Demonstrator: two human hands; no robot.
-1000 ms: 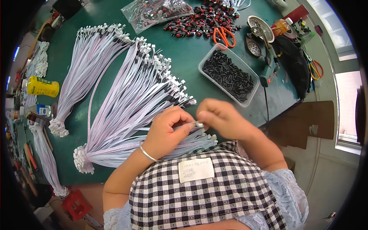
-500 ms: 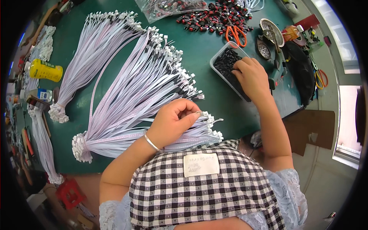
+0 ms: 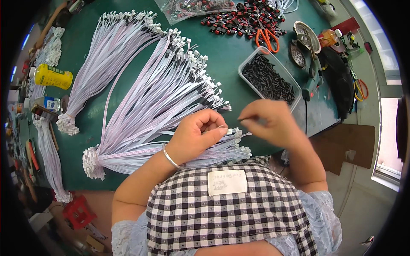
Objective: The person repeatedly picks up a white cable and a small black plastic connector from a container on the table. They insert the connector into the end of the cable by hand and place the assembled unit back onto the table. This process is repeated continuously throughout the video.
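My left hand (image 3: 198, 133) is closed in a pinch on the thin end of a white ribbon cable (image 3: 221, 126), over the near edge of a fanned cable bundle (image 3: 141, 106). Many cables in the bundle end in white connectors, and some carry black sleeves near them. My right hand (image 3: 273, 123), slightly blurred, hovers just right of the left fingertips. Between its thumb and forefinger is a small black sleeve (image 3: 241, 119), a short gap away from the cable end. Beyond the right hand stands a clear plastic tub (image 3: 244, 79) with many loose black sleeves (image 3: 269, 77).
A second cable bundle (image 3: 111, 55) lies at the far left, near a yellow bottle (image 3: 53, 77). Orange-handled scissors (image 3: 267, 41) rest by a pile of red and black parts (image 3: 239, 19). To the right are metal dishes (image 3: 297, 54) and a green-handled tool (image 3: 314, 79).
My right hand has come out of the tub and moved left toward my left hand, now with a small black sleeve in its fingers. My left hand keeps its pinch on the cable.
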